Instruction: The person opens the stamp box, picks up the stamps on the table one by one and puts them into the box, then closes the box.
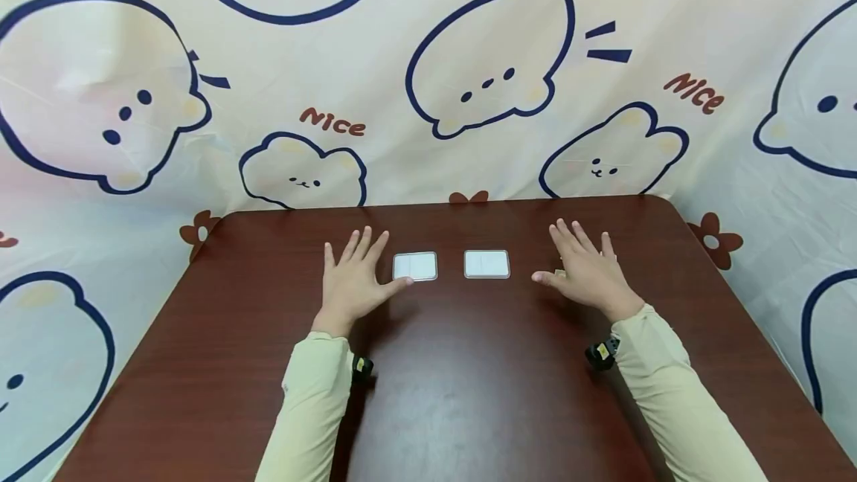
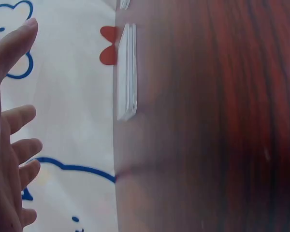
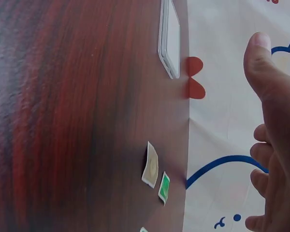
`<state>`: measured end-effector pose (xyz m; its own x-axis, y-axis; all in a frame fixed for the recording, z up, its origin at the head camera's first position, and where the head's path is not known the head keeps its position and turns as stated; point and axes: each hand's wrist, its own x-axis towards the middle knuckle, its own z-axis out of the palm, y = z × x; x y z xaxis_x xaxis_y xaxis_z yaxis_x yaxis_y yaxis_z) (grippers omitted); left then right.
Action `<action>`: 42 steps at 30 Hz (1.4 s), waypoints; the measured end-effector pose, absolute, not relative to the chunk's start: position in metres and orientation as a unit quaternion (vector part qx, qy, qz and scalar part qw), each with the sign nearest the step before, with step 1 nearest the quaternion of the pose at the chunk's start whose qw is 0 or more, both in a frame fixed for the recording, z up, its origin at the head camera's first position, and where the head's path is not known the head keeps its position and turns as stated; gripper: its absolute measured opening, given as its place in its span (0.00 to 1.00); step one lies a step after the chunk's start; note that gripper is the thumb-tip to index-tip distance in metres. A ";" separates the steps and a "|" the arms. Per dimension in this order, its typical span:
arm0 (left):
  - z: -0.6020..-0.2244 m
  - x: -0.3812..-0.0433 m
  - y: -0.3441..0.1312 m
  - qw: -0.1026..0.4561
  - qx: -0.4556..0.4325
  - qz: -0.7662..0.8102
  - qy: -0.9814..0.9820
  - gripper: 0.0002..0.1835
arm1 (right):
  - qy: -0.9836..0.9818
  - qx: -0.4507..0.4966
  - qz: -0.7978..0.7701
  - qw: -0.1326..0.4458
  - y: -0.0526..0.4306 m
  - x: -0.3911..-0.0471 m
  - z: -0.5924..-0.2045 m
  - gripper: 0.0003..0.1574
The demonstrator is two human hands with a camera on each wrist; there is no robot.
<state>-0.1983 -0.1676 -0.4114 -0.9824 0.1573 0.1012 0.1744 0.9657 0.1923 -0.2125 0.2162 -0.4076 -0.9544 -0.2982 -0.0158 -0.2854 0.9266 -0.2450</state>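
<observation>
Two flat white rectangular cases with clear edges lie side by side on the table, a left case [image 1: 415, 266] and a right case [image 1: 486, 264]. My left hand [image 1: 355, 283], fingers spread, hovers beside the left case; its thumb tip overlaps the case's lower corner in the head view. My right hand [image 1: 588, 271] is spread to the right of the other case and holds nothing. Below it, the right wrist view shows a small beige paper piece [image 3: 151, 166] and a green one [image 3: 164, 187], both white-edged like stamps. In the head view the hand mostly hides them.
The dark brown wooden table [image 1: 428, 393] meets a pale cartoon-printed cloth [image 1: 415, 169] at its far edge. At the right wrist view's bottom edge, a third small piece [image 3: 143, 229] is partly cut off. Each wrist wears a small black camera [image 1: 602, 353].
</observation>
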 end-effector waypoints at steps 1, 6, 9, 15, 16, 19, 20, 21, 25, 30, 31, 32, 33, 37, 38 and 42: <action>-0.412 -0.200 -0.165 0.044 -0.089 -0.097 -0.990 0.52 | 0.981 -0.151 -0.117 0.027 0.215 -0.214 -0.408 0.61; -0.413 -0.214 -0.149 0.063 -0.113 -0.092 -0.987 0.50 | 0.981 -0.164 -0.106 0.022 0.208 -0.225 -0.409 0.60; -0.412 -0.223 -0.138 0.064 -0.124 -0.097 -0.985 0.50 | 0.979 -0.169 -0.111 0.026 0.203 -0.232 -0.412 0.60; -0.415 -0.234 -0.121 0.055 -0.143 -0.104 -0.983 0.49 | 0.974 -0.184 -0.127 0.046 0.193 -0.240 -0.424 0.60; -0.416 -0.236 -0.119 0.057 -0.146 -0.108 -0.982 0.49 | 0.973 -0.185 -0.130 0.047 0.192 -0.242 -0.425 0.60; -0.418 -0.242 -0.113 0.060 -0.153 -0.123 -0.979 0.49 | 0.971 -0.188 -0.136 0.049 0.186 -0.248 -0.429 0.61; -0.419 -0.244 -0.111 0.062 -0.153 -0.125 -0.978 0.48 | 0.971 -0.190 -0.139 0.050 0.184 -0.250 -0.430 0.62; -0.420 -0.246 -0.110 0.061 -0.153 -0.126 -0.978 0.48 | 0.970 -0.190 -0.143 0.052 0.182 -0.252 -0.431 0.63; -0.424 -0.252 -0.102 0.046 -0.157 -0.146 -0.976 0.47 | 0.966 -0.193 -0.159 0.066 0.176 -0.260 -0.434 0.65; -0.433 -0.256 -0.092 0.011 -0.170 -0.186 -0.968 0.46 | 0.959 -0.198 -0.178 0.097 0.171 -0.266 -0.437 0.62; -0.435 -0.256 -0.091 0.004 -0.170 -0.194 -0.966 0.46 | 0.957 -0.200 -0.182 0.102 0.170 -0.266 -0.439 0.62; -0.436 -0.257 -0.089 -0.004 -0.168 -0.202 -0.965 0.45 | 0.956 -0.201 -0.184 0.106 0.169 -0.267 -0.440 0.61; -0.438 -0.257 -0.088 -0.009 -0.168 -0.211 -0.963 0.45 | 0.955 -0.201 -0.187 0.110 0.168 -0.267 -0.441 0.60; -0.443 -0.259 -0.083 -0.029 -0.166 -0.241 -0.956 0.44 | 0.953 -0.196 -0.195 0.122 0.167 -0.267 -0.442 0.58; -0.444 -0.260 -0.081 -0.032 -0.166 -0.246 -0.954 0.44 | 0.953 -0.191 -0.199 0.128 0.167 -0.267 -0.441 0.58; -0.449 -0.262 -0.075 -0.052 -0.165 -0.255 -0.951 0.44 | 0.949 -0.180 -0.210 0.154 0.166 -0.268 -0.440 0.55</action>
<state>-0.2623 -0.0754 -0.4490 -0.9401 0.3407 -0.0150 0.2875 0.8153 0.5026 -0.2677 0.1663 -0.4402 -0.8881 -0.4058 -0.2158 -0.2769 0.8472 -0.4535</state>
